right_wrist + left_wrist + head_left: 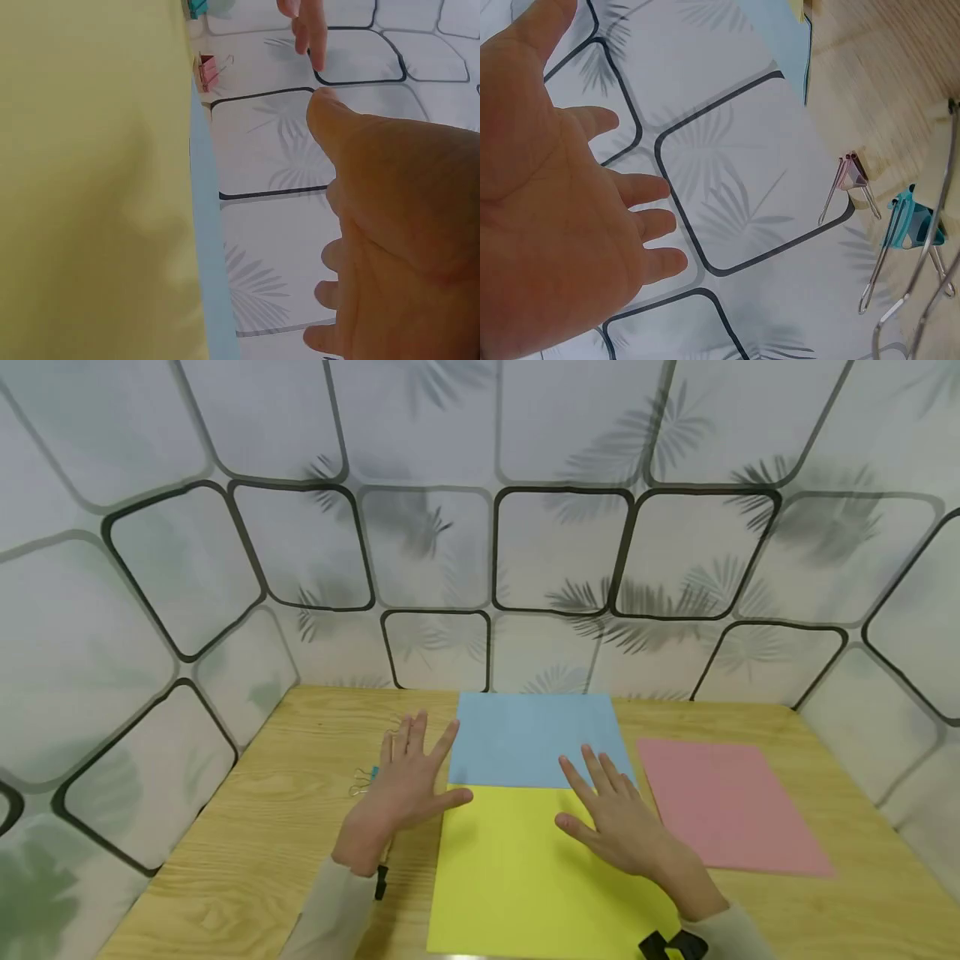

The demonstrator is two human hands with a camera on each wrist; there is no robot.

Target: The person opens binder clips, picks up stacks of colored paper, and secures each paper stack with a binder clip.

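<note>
My left hand (408,783) is held with its fingers spread and grips nothing; its thumb lies over the yellow sheet's left edge in the head view. My right hand (621,828) likewise has spread fingers and holds nothing, over the right part of the yellow sheet (517,877). A light blue sheet (536,735) lies behind the yellow one. Beside my left hand a teal binder clip (374,772) stands on the table, partly covered by the hand. The left wrist view also shows a pink binder clip (853,172) and, at the right edge, a blurred pale clip with wire handles.
A pink sheet (735,806) lies to the right on the wooden table (247,810). A patterned cloth or panel (555,552) with dark outlines and leaf prints rises behind the table and along both sides.
</note>
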